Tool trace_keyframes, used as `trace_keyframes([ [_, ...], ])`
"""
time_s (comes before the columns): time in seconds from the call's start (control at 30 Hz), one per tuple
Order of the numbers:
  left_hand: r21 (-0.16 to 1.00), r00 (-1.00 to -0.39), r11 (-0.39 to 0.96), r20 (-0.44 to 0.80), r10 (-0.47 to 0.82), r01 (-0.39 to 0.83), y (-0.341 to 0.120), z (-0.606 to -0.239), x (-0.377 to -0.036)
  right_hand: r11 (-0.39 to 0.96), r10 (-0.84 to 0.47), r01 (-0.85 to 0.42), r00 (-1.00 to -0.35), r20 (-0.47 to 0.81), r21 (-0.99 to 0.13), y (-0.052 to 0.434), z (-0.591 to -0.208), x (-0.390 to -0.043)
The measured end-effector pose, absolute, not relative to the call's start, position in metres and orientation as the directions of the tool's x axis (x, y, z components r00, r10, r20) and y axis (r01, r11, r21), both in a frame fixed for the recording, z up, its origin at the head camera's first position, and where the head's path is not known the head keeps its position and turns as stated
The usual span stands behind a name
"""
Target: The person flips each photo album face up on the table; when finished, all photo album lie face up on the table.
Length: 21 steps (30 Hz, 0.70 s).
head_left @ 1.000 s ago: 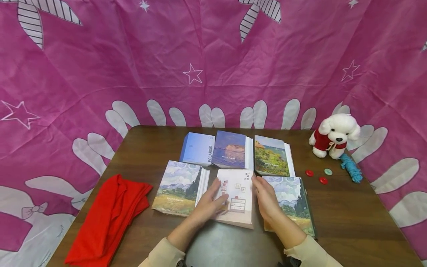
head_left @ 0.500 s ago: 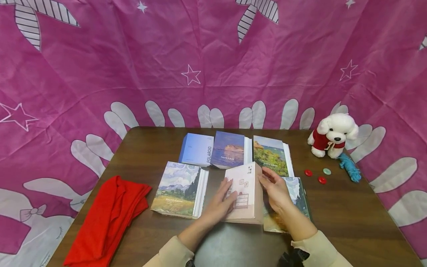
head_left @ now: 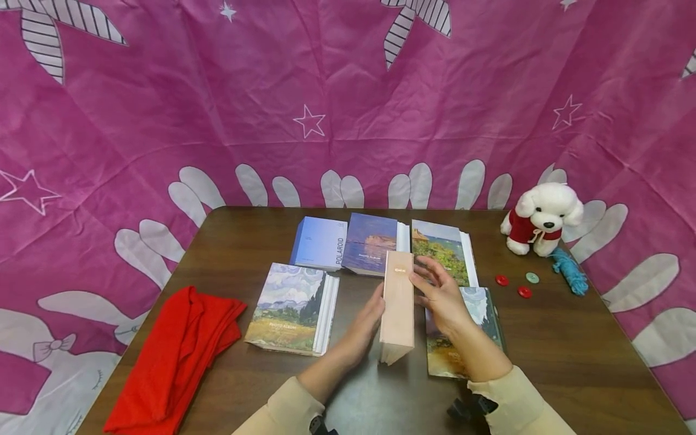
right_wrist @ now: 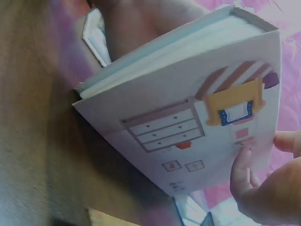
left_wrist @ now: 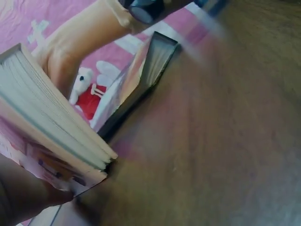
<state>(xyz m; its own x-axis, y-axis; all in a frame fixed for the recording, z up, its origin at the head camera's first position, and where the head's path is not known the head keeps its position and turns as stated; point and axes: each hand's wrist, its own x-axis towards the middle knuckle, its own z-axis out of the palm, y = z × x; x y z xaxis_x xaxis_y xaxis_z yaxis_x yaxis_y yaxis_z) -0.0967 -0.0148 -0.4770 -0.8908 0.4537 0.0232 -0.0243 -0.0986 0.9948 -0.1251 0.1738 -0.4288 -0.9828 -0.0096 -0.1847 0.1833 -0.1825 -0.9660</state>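
A thick photo album (head_left: 398, 302) with a pale pink cover stands tilted on edge between both hands, its plain spine facing the head camera. My left hand (head_left: 359, 332) lies along one cover with extended fingers. My right hand (head_left: 448, 308) pinches the spine side, thumb on the spine edge and fingertips on the other cover. In the right wrist view that album cover (right_wrist: 160, 108) shows a drawn chest of drawers and a striped awning-like shape. The page edges (left_wrist: 47, 99) show in the left wrist view, low over the tabletop.
Landscape-cover albums lie left (head_left: 288, 308) and right (head_left: 446, 356), the latter partly behind my right arm. A blue Polaroid album (head_left: 321, 241) and two painted-cover albums stand in the back row. Red cloth (head_left: 176, 356) lies left; a toy dog (head_left: 544, 217), blue yarn (head_left: 570, 272) and buttons (head_left: 524, 292) lie right.
Both hands have turned the pale album from its front cover facing up to its spine facing up. My right fingers have moved round to its far cover.
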Motion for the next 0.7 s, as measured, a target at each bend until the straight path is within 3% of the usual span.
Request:
trace_keyframes([
  [0.2, 0.984, -0.905, -0.178, 0.064, 0.422, -0.013, -0.021, -0.473, -0.096, -0.112, -0.001, 0.227, -0.974, -0.228, -0.967, 0.163, -0.439, -0.123],
  [0.5, 0.995, -0.928, -0.039, 0.097, 0.359, 0.089, -0.037, -0.457, -0.098, -0.164, -0.112, 0.221, -0.972, -0.205, -0.961, 0.153, -0.445, -0.122],
  [0.7, 0.986, -0.906, -0.161, 0.111, 0.408, 0.048, -0.049, -0.462, -0.102, -0.060, -0.100, 0.197, -0.977, -0.190, -0.979, 0.147, -0.450, -0.122],
])
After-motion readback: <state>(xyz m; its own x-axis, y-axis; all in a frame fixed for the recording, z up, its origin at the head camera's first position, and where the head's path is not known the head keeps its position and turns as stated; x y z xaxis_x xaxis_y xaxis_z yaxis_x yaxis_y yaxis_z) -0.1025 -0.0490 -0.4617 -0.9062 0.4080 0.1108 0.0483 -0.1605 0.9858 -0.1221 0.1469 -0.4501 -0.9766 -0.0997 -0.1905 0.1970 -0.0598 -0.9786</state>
